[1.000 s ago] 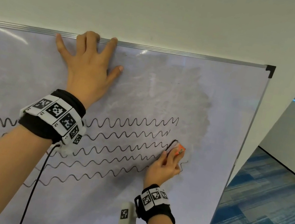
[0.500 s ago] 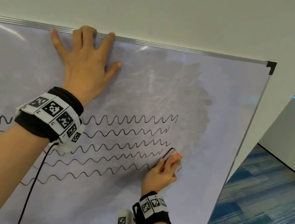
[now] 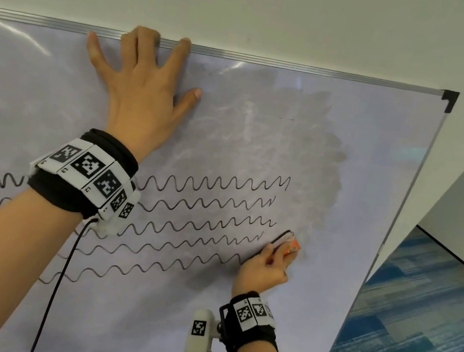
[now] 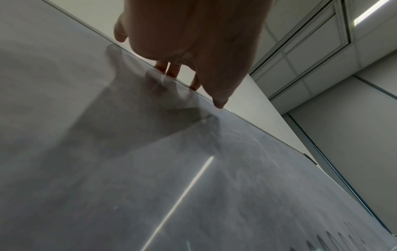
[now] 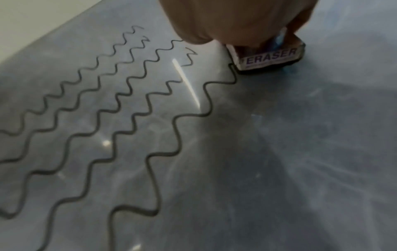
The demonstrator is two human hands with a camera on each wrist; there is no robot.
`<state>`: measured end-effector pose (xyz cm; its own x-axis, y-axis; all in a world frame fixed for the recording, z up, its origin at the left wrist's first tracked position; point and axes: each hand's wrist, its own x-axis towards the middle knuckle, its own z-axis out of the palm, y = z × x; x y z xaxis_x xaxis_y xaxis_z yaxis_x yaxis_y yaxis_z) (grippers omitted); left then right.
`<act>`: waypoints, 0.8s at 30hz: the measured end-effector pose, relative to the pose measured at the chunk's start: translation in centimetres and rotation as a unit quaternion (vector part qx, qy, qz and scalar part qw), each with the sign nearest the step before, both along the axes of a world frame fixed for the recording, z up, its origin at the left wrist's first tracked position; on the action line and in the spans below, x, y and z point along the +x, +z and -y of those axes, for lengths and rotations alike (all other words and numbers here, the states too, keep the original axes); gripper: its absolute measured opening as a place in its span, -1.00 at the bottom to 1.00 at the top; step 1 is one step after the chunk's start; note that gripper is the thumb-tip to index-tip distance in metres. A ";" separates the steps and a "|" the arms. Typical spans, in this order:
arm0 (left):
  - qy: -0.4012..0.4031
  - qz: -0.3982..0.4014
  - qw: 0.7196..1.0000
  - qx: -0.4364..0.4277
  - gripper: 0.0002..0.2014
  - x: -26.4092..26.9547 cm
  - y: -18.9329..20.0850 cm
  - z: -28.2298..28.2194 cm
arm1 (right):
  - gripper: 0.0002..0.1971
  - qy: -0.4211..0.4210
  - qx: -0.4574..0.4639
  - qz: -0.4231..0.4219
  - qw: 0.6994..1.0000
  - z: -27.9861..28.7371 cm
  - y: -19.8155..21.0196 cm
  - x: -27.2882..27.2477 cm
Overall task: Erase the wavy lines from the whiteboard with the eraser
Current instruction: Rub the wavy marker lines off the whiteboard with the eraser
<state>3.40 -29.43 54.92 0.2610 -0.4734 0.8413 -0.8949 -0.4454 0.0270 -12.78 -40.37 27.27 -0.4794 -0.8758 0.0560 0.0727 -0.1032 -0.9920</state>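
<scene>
Several black wavy lines (image 3: pixel 205 214) run across the whiteboard (image 3: pixel 365 168), slanting up to the right. My right hand (image 3: pixel 265 267) grips a small orange-topped eraser (image 3: pixel 288 243) and presses it flat on the board at the right ends of the lower lines. In the right wrist view the eraser (image 5: pixel 268 56) reads "ERASER" and its felt touches the end of the lowest wavy line (image 5: pixel 178 117). My left hand (image 3: pixel 140 88) lies flat on the board with fingers spread, fingertips on the top frame; the left wrist view shows the same hand (image 4: pixel 193 42).
A grey smudged patch (image 3: pixel 307 145) covers the board above and right of the lines. The board's aluminium frame (image 3: pixel 305 69) ends at a black corner (image 3: pixel 449 97). Right of the board lie blue carpet (image 3: pixel 414 332) and a grey wall.
My right hand has slid the eraser down and slightly left along the right ends of the lines. The short stroke right of the eraser has gone. The left hand has kept its place.
</scene>
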 end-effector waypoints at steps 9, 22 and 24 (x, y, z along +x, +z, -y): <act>0.002 0.001 1.000 0.009 -0.41 -0.2 0.2 0.0 | -0.44 -0.050 0.202 0.061 0.976 2.2 -3.6 -1.7; 0.005 0.003 1.000 0.017 -0.40 0.1 0.1 -0.2 | -0.56 -0.026 0.200 0.079 0.976 0.6 -4.8 -1.9; 0.007 0.002 1.000 0.020 -0.40 0.1 0.1 -0.2 | -0.56 -0.019 0.215 0.080 0.973 0.7 -4.4 -2.4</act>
